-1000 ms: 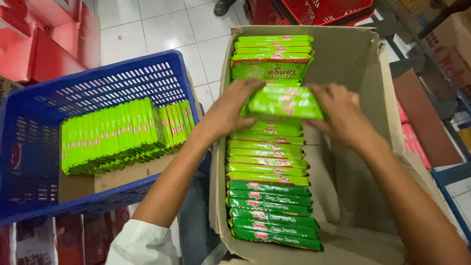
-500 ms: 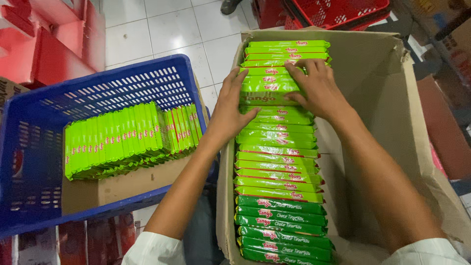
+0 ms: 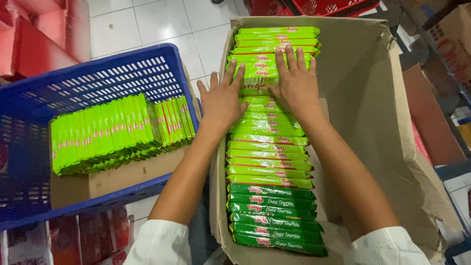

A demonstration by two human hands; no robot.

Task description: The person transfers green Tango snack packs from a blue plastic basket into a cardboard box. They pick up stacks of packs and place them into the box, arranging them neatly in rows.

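Flat, both hands, left hand (image 3: pixel 222 100) and right hand (image 3: pixel 296 84), rest with released fingers on one packet row (image 3: pixel 271 147) in one carton (image 3: pixel 387 127)

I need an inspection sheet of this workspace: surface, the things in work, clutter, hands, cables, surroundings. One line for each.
Surface: white tiled floor; no table seen.
Things in work: open cardboard box with a long row of green packets, light green above, darker green at the near end.
Clutter: blue crate beside the box, holding light green packets on edge over a cardboard sheet.
Hands: left hand flat on the row's left edge; right hand flat on the packets, fingers spread. Neither grips a packet.
Cables: nothing seen.
Surroundings: red crate beyond the box, red cartons at left, shelving at right.
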